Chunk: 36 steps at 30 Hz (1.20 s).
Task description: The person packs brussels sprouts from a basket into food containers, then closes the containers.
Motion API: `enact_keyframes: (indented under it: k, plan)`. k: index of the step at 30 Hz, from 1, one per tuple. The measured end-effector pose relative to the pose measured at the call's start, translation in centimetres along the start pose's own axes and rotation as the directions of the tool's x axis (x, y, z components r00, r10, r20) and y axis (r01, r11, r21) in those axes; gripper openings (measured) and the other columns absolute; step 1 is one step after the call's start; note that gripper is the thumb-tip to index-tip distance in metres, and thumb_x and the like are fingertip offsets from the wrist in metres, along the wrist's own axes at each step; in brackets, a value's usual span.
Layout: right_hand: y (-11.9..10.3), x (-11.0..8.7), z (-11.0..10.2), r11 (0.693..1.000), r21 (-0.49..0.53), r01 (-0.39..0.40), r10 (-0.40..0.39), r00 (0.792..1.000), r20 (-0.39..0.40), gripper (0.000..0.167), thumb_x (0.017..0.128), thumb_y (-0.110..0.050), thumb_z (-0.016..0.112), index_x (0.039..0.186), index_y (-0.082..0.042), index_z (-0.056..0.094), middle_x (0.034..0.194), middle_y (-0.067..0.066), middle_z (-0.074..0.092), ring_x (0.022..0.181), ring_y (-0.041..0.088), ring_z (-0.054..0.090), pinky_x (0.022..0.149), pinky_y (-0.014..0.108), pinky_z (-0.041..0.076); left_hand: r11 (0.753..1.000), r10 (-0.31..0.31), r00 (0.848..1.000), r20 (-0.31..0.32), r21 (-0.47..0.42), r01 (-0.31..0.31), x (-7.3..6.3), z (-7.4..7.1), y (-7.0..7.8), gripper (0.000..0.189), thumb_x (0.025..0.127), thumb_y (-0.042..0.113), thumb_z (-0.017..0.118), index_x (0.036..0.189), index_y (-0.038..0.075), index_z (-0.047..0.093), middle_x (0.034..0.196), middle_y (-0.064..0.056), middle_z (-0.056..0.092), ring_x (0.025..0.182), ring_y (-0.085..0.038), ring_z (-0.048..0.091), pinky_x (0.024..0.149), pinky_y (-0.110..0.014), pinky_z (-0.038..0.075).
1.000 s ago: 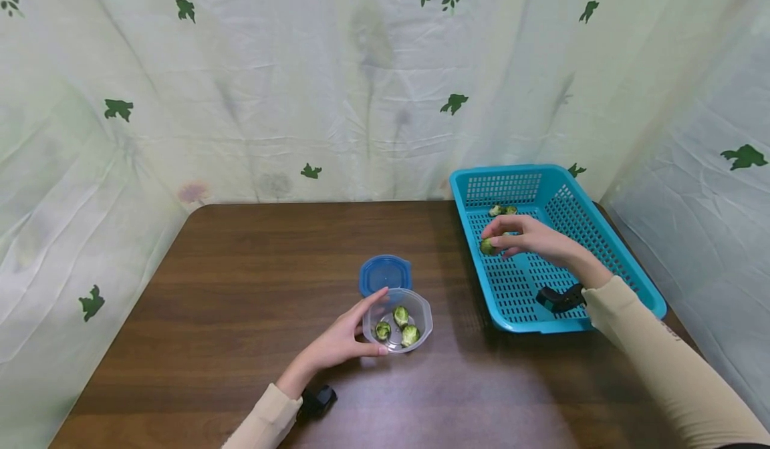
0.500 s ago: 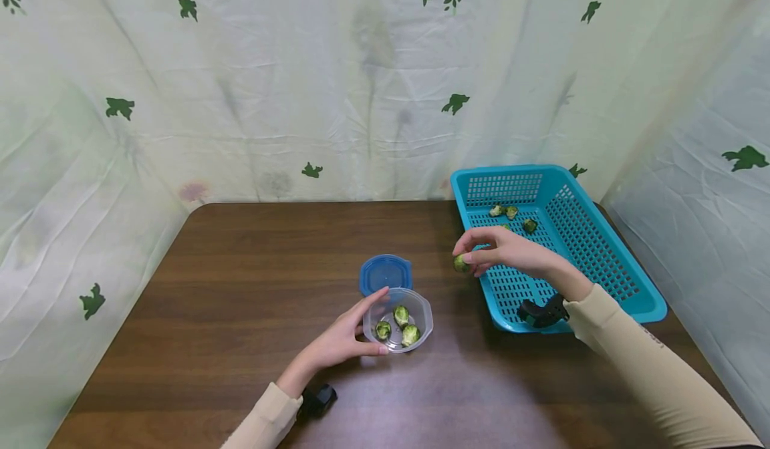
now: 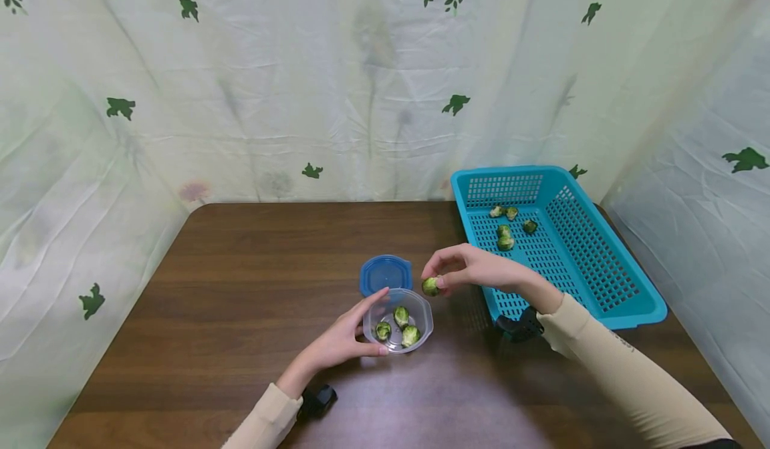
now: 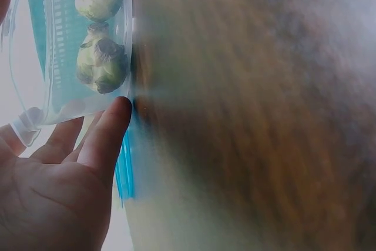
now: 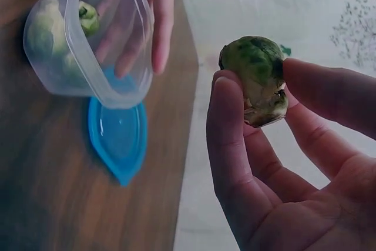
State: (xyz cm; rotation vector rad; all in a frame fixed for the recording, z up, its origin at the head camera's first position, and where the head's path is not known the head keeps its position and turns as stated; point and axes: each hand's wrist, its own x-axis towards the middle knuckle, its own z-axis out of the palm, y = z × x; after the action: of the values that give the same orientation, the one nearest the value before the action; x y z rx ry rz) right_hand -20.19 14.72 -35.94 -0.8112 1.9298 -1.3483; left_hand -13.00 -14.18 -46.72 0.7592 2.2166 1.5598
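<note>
My right hand (image 3: 475, 267) pinches a Brussels sprout (image 3: 430, 286) between thumb and fingers, in the air just right of the container. In the right wrist view the held Brussels sprout (image 5: 254, 77) shows green leaves and a pale cut end. My left hand (image 3: 339, 339) holds a clear plastic container (image 3: 426, 319) by its left side, thumb at the near rim and fingers at the far side. Inside lie three Brussels sprouts (image 3: 410, 335), two of them plain in the left wrist view. Behind the container lies its blue lid (image 3: 386, 273), flat on the table.
A blue perforated basket (image 3: 607, 268) stands at the right of the wooden table (image 3: 259, 268), with several Brussels sprouts (image 3: 504, 242) on its floor. Its near left rim passes under my right wrist. A patterned cloth (image 3: 337, 88) hangs behind the table.
My right hand has carried the Brussels sprout out of the basket, leftward and nearer, to beside the container. More sprouts in the basket are uncovered. The left hand and container stay put.
</note>
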Motion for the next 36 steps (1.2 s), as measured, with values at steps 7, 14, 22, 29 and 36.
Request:
enact_keyframes:
  k: [7, 14, 22, 29, 36]
  plan:
    - [0.2, 1.0, 1.5, 1.0, -0.005, -0.005, 0.005, 1.0, 0.015, 0.015, 0.094, -0.009, 0.059, 0.106, 0.0, 0.064, 0.102, 0.011, 0.064, 0.088, 0.029, 0.063, 0.079, 0.042, 0.055, 1.0, -0.02, 1.0, 0.004, -0.007, 0.02, 0.0, 0.0, 0.0, 0.092, 0.082, 0.021, 0.078, 0.153, 0.013, 0.02, 0.15, -0.012, 0.031, 0.135, -0.03, 0.031, 0.101, -0.049, 0.039]
    - [0.3, 2.0, 2.7, 0.999, -0.044, -0.012, 0.014, 0.998, 0.063, 0.013, 0.093, -0.007, 0.06, 0.104, 0.0, 0.064, 0.099, 0.008, 0.065, 0.087, 0.034, 0.064, 0.078, 0.05, 0.053, 0.999, -0.045, 0.999, 0.007, -0.008, 0.045, 0.0, 0.0, 0.1, 0.092, 0.082, 0.021, 0.078, 0.154, 0.017, 0.02, 0.152, -0.008, 0.029, 0.136, -0.025, 0.03, 0.102, -0.044, 0.039]
    - [0.5, 3.0, 4.2, 0.989, -0.147, -0.007, 0.023, 0.994, 0.107, 0.013, 0.092, -0.004, 0.061, 0.103, -0.001, 0.065, 0.094, 0.003, 0.062, 0.08, 0.023, 0.062, 0.069, 0.034, 0.056, 0.999, -0.05, 0.999, 0.004, -0.001, 0.05, 0.0, 0.0, 0.1, 0.093, 0.081, 0.023, 0.078, 0.153, 0.019, 0.021, 0.153, -0.007, 0.027, 0.136, -0.024, 0.03, 0.102, -0.044, 0.039]
    - [0.6, 3.4, 5.3, 0.982, -0.188, -0.017, 0.042, 0.99, 0.131, 0.012, 0.089, 0.0, 0.061, 0.1, -0.003, 0.067, 0.092, 0.003, 0.062, 0.075, 0.015, 0.059, 0.067, 0.034, 0.056, 0.998, -0.06, 0.998, 0.003, 0.006, 0.06, 0.0, 0.0, 0.2, 0.092, 0.082, 0.022, 0.078, 0.154, 0.019, 0.02, 0.153, -0.007, 0.025, 0.136, -0.025, 0.029, 0.101, -0.044, 0.04]
    - [1.0, 3.9, 6.1, 0.969, -0.243, -0.036, 0.073, 0.987, 0.144, 0.013, 0.089, 0.003, 0.06, 0.098, -0.004, 0.067, 0.092, 0.003, 0.062, 0.075, 0.012, 0.059, 0.065, 0.03, 0.055, 0.998, -0.056, 0.998, 0.002, 0.005, 0.056, 0.1, 0.0, 0.1, 0.093, 0.082, 0.02, 0.078, 0.154, 0.018, 0.02, 0.154, -0.006, 0.023, 0.136, -0.024, 0.029, 0.101, -0.041, 0.04]
